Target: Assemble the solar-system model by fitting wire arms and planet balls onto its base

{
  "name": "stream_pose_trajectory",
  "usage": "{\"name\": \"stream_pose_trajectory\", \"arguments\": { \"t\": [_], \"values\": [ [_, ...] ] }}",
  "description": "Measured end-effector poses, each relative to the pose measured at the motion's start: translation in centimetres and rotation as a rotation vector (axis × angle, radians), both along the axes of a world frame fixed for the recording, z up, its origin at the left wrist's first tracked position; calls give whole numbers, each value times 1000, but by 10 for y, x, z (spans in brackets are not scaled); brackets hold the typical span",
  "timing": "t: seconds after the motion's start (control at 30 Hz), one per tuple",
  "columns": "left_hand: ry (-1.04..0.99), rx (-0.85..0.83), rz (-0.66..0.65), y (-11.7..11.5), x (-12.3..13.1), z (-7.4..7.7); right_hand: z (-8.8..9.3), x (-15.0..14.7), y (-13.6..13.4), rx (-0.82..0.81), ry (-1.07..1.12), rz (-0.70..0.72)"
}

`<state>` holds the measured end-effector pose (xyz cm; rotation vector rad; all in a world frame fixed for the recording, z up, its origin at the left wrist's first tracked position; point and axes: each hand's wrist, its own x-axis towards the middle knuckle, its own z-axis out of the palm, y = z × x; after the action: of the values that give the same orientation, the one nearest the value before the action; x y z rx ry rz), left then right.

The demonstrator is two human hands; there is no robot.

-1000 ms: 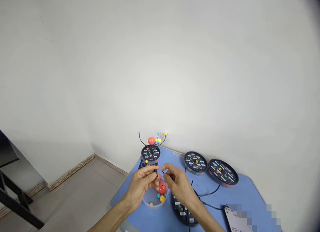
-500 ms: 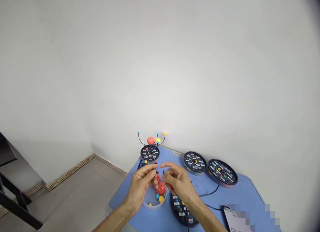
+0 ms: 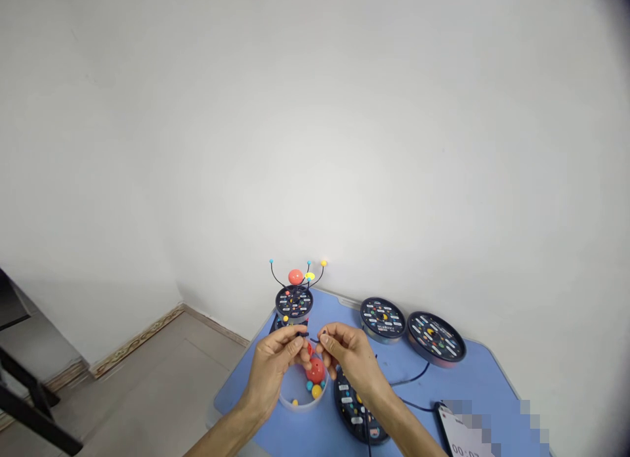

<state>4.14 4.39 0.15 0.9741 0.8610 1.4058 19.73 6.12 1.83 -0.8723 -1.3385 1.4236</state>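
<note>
A small black part [image 3: 302, 334] is pinched between the thumb and fingers of my left hand [image 3: 273, 368]. Facing it, my right hand [image 3: 350, 360] pinches a thin dark rod [image 3: 315, 341], whose end points toward the left hand with a small gap between. Beneath both hands stands a clear plastic tub [image 3: 296, 408]. In it lie a large red ball [image 3: 315, 370], a yellow ball [image 3: 316, 392] and several smaller balls. Under my right forearm is a round black base [image 3: 348, 414] with printed planets and labels, partly hidden.
An assembled planet model [image 3: 294, 302] with curved wires stands at the table's back left corner. Two round printed bases [image 3: 382, 319] [image 3: 436, 339] lie near the wall. A black wire [image 3: 413, 380] and a timer display [image 3: 460, 434] lie on the right of the blue table [image 3: 482, 378].
My right hand has turned its grip, so the rod, upright before, now points sideways toward the left hand. The black part in my left hand shows more clearly.
</note>
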Motion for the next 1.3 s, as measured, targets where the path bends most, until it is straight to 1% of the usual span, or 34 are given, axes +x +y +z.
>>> {"name": "stream_pose_trajectory", "arguments": {
  "t": [0.3,0.47,0.7,0.83,1.0,1.17,1.3],
  "values": [
    [93,61,9,0,3,-1,0,2,0,45,-44,5],
    [128,92,21,1,2,0,0,3,-2,87,-76,-24],
    [184,141,-1,1,4,-1,3,2,-8,181,-229,-73],
    [246,211,40,0,4,-2,2,4,-10,232,-318,-98],
    [338,287,86,1,0,-3,-3,11,-9,302,-353,-155],
    [353,297,80,2,0,-6,0,13,-10,365,-396,-140],
    [344,270,55,2,1,-6,1,12,-11,378,-409,-140]
  ]
}}
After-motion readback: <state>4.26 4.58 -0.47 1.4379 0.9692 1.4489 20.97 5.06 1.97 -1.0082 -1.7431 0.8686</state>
